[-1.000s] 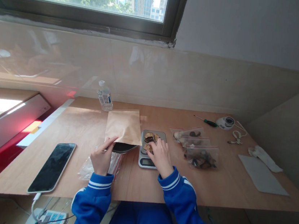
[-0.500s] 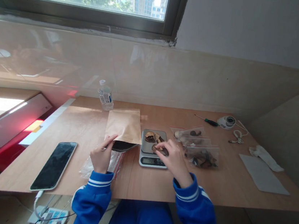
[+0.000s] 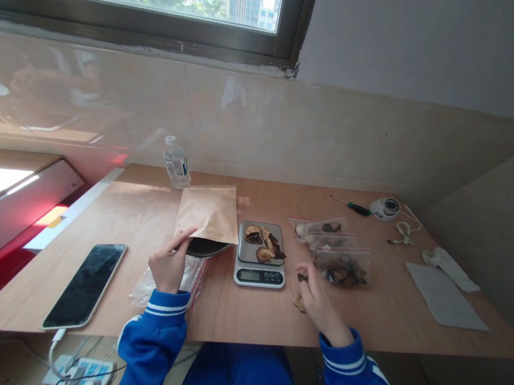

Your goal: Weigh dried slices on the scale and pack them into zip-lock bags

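Observation:
My left hand [image 3: 170, 263] pinches the near edge of a brown paper bag [image 3: 210, 212], whose mouth gapes toward me and shows a dark inside. A small digital kitchen scale [image 3: 260, 274] stands to the right of the bag. Several curled, dried brown pieces [image 3: 269, 244], dark on one side and paler on the other, lie on its plate; I cannot tell their exact kind. Beside the scale, my right hand [image 3: 316, 296] is closed at the fingertips on a small dark dried piece [image 3: 302, 278]. A tan piece [image 3: 298, 302] lies on the table just under that hand.
Clear zip bags with dark and pale dried contents [image 3: 341, 266] lie right of the scale. Other clear bags [image 3: 147, 285] lie beneath my left hand. Around them are a phone [image 3: 86, 287], water bottle [image 3: 177, 164], screwdriver [image 3: 358, 209], white dome camera [image 3: 384, 208] and grey sheet [image 3: 445, 297].
My right hand has moved off the scale plate, right and toward me, leaving the dried pieces there. It now pinches a dark piece above the table. My left hand stays on the paper bag.

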The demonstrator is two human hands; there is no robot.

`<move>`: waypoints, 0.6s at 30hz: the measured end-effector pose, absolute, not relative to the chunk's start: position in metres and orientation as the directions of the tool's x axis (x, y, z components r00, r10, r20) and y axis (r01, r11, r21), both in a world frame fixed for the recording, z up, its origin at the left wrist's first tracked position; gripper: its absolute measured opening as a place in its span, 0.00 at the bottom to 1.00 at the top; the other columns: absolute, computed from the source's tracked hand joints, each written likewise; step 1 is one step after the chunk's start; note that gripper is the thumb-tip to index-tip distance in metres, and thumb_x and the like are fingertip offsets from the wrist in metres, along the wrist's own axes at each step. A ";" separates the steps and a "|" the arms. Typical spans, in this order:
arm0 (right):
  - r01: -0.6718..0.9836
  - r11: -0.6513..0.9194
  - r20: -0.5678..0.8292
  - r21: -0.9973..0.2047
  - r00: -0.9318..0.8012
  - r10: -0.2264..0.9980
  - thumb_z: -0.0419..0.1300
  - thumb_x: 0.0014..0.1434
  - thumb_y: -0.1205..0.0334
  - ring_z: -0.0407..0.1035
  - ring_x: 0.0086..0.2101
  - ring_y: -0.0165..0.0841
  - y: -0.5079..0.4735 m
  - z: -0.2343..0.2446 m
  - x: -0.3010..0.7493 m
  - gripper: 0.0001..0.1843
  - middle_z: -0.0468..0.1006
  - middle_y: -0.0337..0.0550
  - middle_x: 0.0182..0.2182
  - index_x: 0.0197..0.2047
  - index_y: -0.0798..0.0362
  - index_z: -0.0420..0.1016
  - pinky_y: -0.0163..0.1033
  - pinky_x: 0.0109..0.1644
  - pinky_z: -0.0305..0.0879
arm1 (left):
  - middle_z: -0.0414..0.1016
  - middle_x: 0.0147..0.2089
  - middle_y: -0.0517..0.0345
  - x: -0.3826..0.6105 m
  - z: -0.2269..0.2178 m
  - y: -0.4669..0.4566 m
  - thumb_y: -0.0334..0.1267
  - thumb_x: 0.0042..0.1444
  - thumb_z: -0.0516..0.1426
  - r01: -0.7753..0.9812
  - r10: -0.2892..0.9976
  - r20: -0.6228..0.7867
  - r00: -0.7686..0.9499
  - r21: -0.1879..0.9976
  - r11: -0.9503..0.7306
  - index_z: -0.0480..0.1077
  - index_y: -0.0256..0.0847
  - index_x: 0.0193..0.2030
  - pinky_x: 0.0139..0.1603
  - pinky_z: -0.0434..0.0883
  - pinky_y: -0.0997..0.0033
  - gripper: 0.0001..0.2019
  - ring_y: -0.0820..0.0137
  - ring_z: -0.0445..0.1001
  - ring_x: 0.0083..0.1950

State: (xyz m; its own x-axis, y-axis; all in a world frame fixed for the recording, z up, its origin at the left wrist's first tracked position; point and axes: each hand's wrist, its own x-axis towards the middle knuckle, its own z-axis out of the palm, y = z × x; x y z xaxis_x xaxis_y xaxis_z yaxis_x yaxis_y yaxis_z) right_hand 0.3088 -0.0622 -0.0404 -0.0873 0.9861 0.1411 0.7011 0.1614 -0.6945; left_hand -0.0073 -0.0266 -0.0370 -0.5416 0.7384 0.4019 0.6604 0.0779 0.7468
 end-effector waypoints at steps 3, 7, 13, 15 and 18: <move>0.645 0.243 0.174 -0.725 -0.169 0.970 0.46 0.52 0.71 0.67 0.44 0.36 -0.043 -0.028 0.279 0.15 0.70 0.48 0.41 0.45 0.52 0.60 0.44 0.48 0.65 | 0.79 0.44 0.64 -0.010 -0.036 -0.026 0.36 0.53 0.59 0.673 0.740 0.401 -0.540 0.734 0.094 0.76 0.54 0.43 0.35 0.69 0.77 0.11 0.67 0.76 0.47; 0.600 0.395 0.284 -0.696 -0.276 0.918 0.49 0.53 0.73 0.67 0.42 0.36 -0.018 -0.022 0.244 0.16 0.71 0.47 0.39 0.45 0.53 0.62 0.43 0.47 0.65 | 0.80 0.42 0.63 -0.019 -0.033 -0.025 0.36 0.53 0.59 0.693 0.740 0.398 -0.542 0.710 0.125 0.76 0.53 0.43 0.32 0.68 0.76 0.11 0.68 0.78 0.41; 0.698 0.506 0.462 -0.507 -0.275 0.843 0.50 0.59 0.74 0.68 0.39 0.37 -0.003 -0.031 0.211 0.11 0.76 0.44 0.35 0.39 0.53 0.71 0.44 0.47 0.62 | 0.80 0.42 0.63 -0.022 -0.035 -0.024 0.36 0.53 0.60 0.699 0.742 0.404 -0.535 0.705 0.120 0.76 0.53 0.43 0.33 0.68 0.75 0.11 0.68 0.78 0.40; 0.736 0.516 0.473 -0.438 -0.299 0.828 0.50 0.60 0.74 0.68 0.40 0.37 -0.002 -0.037 0.205 0.12 0.77 0.45 0.34 0.39 0.54 0.73 0.43 0.48 0.62 | 0.80 0.42 0.63 -0.021 -0.036 -0.025 0.35 0.53 0.60 0.696 0.744 0.405 -0.531 0.709 0.111 0.76 0.53 0.43 0.33 0.68 0.75 0.11 0.67 0.78 0.42; 0.782 0.518 0.470 -0.347 -0.332 0.818 0.51 0.60 0.74 0.67 0.41 0.38 -0.003 -0.046 0.203 0.13 0.78 0.45 0.33 0.39 0.53 0.75 0.45 0.50 0.60 | 0.79 0.43 0.63 -0.020 -0.034 -0.026 0.35 0.52 0.60 0.688 0.750 0.392 -0.532 0.716 0.114 0.76 0.53 0.43 0.32 0.68 0.76 0.11 0.66 0.77 0.43</move>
